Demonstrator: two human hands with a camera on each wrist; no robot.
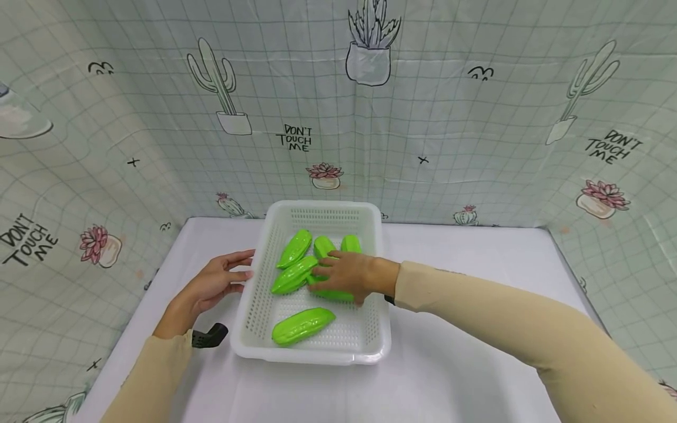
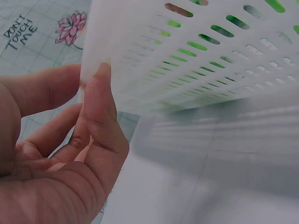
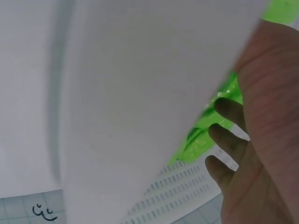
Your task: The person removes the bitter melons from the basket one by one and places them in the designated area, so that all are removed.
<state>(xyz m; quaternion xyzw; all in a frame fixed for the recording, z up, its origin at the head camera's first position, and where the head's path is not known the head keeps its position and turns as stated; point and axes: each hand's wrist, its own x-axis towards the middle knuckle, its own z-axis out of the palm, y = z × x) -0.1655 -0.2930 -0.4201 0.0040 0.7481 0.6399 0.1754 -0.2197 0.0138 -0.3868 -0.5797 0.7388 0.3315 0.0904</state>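
Observation:
A white perforated plastic basket (image 1: 312, 354) stands on the table and holds several glossy green, bumpy, gourd-shaped vegetables. One green gourd (image 1: 303, 326) lies by itself near the front; another (image 1: 295, 249) is towards the back left. My right hand (image 1: 351, 275) reaches over the right wall with spread fingers, at the gourds in the middle, and partly covers them. In the right wrist view its fingers (image 3: 229, 140) are apart beside a green gourd (image 3: 198, 144). My left hand (image 1: 214, 284) is at the outside of the left wall, fingertips (image 2: 100, 81) touching the basket.
A white table (image 1: 449, 352) lies under the basket. Behind and at both sides hangs a grid-patterned curtain (image 1: 423, 117) with cactus drawings. A black strap-like piece (image 1: 210, 336) sits at the left wrist.

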